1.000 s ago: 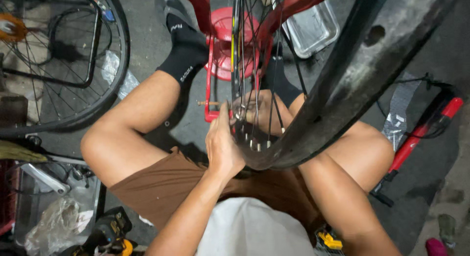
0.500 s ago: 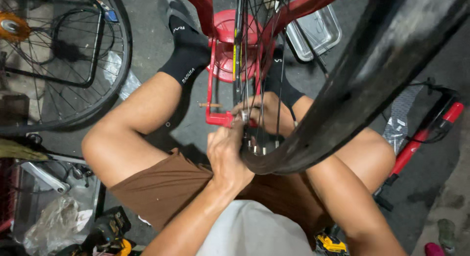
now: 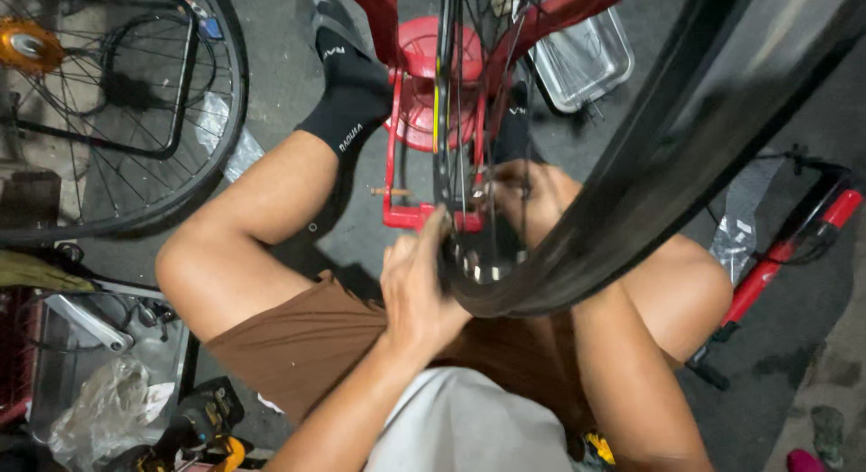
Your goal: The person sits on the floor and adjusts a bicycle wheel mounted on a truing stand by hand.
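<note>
1. Looking straight down from the head cam, I'm sitting on the floor (image 3: 298, 66) with knees apart, and a wheel (image 3: 478, 255) stands upright between my legs, clamped in a red stand (image 3: 424, 102).
2. My left hand (image 3: 419, 287) is curled around the near edge of the wheel's rim, thumb up against it, so it's closed and gripping the wheel.
3. My right hand (image 3: 532, 197) sits on the far side of the wheel, behind the spokes and partly covered by the tyre. It's touching the wheel around the rim, but I can't tell if it's actually gripping or just resting there.
4. The black tyre (image 3: 686, 147) sweeps from the top right corner down to the rim bottom, very close to the camera and blurry.
5. The wheel's lowest point hangs just above my brown shorts (image 3: 298, 346), near my left hand.
6. Both feet in black socks (image 3: 352, 102) are planted on either side of the stand's base.
7. Other stuff around: a second wheel (image 3: 117, 102) with an orange hub lying top left, a clear plastic tray (image 3: 582, 61) behind the stand, a red pump (image 3: 776, 264) on the floor to my right, a crumpled plastic bag (image 3: 104, 418) bottom left.
</note>
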